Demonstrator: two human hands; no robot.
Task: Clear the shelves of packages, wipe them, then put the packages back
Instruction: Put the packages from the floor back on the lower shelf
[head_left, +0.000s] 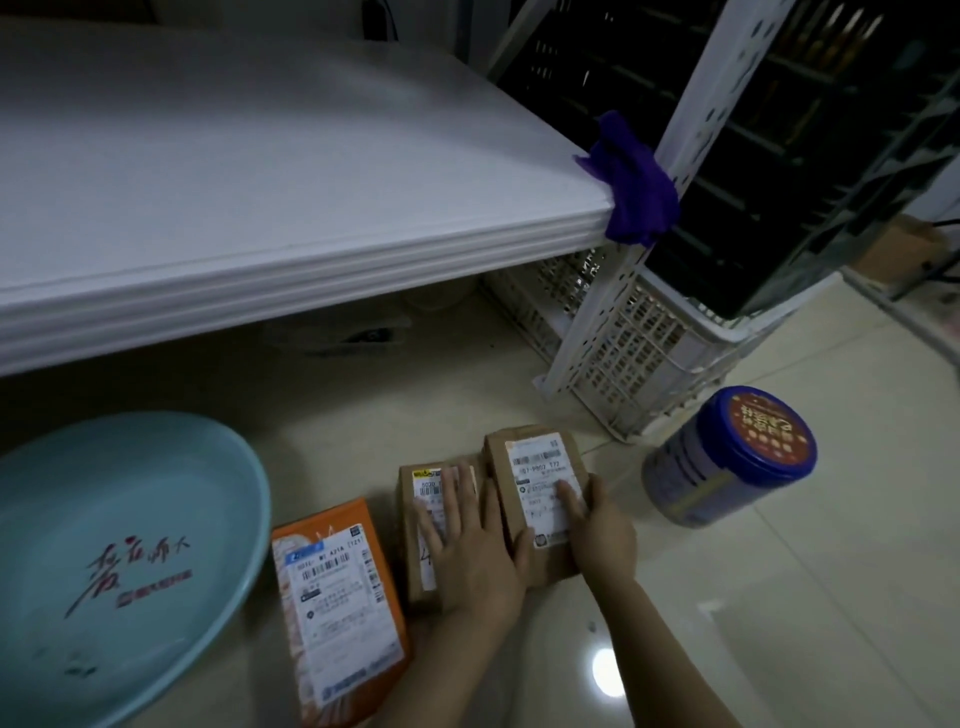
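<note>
On floor (727, 571), left hand (470, 556) flat on middle package (410, 525); right hand (602, 540) grips rightmost package (540, 465).

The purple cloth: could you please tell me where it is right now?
In the head view the purple cloth sits upper right, draped over the front right corner of the white shelf, against the perforated upright and above the white crate.

Dim, bluish indoor light. Bright glare spot on glossy floor (609, 671) below and right of fingers (460, 499), probably overhead lamp reflected. Deep shadow beneath shelf (260, 182) above fingers. Labels (540, 467) under fingers soft, small print unreadable. Wide-angle bending toward edges; upper right dark, noisy.
</note>
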